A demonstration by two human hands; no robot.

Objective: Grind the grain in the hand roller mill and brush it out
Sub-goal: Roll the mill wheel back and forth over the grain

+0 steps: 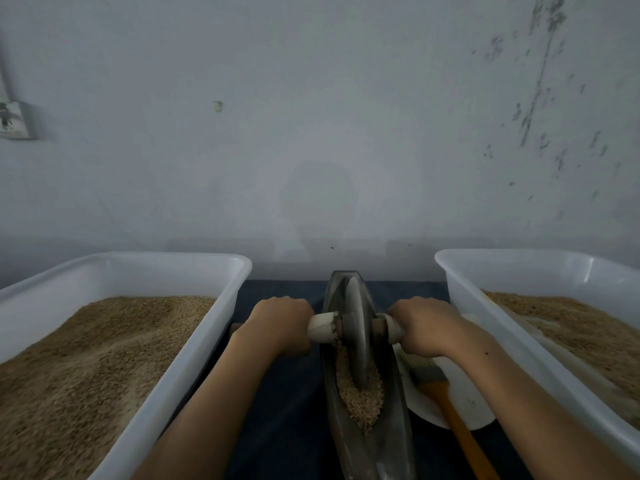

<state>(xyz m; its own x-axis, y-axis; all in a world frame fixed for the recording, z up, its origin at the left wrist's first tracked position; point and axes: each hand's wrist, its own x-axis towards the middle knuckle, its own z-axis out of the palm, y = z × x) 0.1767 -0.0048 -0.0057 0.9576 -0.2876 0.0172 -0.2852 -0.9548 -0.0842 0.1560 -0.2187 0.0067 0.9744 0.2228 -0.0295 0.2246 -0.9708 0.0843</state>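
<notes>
A long boat-shaped metal trough (394, 441) lies on the dark table between two tubs. A grey metal grinding wheel (356, 327) stands upright in it on a cross axle with pale handles (322, 326). Brown grain (363, 400) fills the trough under and in front of the wheel. My left hand (280, 323) grips the left handle. My right hand (424, 327) grips the right handle. A brush (446, 403) with an orange handle and pale bristles lies on a white plate (474, 407) right of the trough, partly under my right forearm.
A white plastic tub (194, 344) heaped with grain stands at the left. A second white tub (491, 310) with grain stands at the right. A pale blue wall rises close behind the table. A wall socket (15, 121) is at the far left.
</notes>
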